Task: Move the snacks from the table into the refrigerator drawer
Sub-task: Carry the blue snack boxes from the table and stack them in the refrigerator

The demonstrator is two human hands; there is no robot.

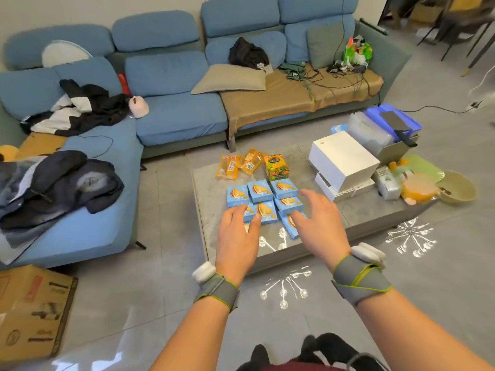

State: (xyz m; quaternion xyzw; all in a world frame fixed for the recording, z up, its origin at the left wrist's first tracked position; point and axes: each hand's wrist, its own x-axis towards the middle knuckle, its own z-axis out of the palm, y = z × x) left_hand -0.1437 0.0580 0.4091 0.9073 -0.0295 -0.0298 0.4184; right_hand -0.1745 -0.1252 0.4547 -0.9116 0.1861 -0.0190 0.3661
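Note:
Several small blue snack boxes (284,188) lie in rows on the grey coffee table (209,188). Behind them sit two yellow snack packets (228,166) and a colourful carton (276,167). My left hand (237,243) hovers over the near left boxes, palm down, fingers spread, covering part of them. My right hand (320,223) reaches over the near right boxes, fingers apart, holding nothing. Whether either hand touches a box is unclear. No refrigerator is in view.
White boxes (344,159), a grey bin with blue trays (393,129), a green bowl (459,190) and a plush toy (417,188) crowd the table's right side. A blue sofa (174,108) with clothes wraps the back and left. A cardboard box (29,311) lies on the floor at left.

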